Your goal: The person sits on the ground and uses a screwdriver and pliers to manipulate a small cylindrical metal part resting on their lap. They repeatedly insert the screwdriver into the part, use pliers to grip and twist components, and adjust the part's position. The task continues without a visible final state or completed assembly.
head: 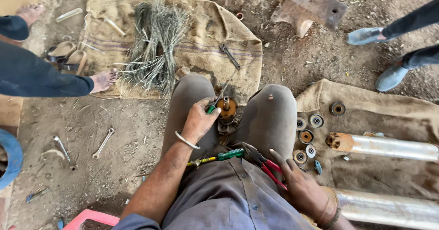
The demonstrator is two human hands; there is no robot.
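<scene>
Setting: an open-air repair workshop on bare, littered dirt ground, with work happening at floor level. Burlap sacks are serving as work mats: one [201,47] is carrying a bundle of stripped wire strands [155,47] and a spanner [229,55]; another [366,102] is holding round bearing-like rings [307,136] and metal cylinders [384,146]. Loose spanners [103,143] are lying in the dirt. A rusty iron anvil block [307,4] is sitting at the top edge. The seated person, in stained grey work clothes, is keeping a rusted round machine part [227,109] between the knees, with screwdrivers and red-handled pliers [267,166] resting on the lap. Bystanders' feet are standing around.
</scene>
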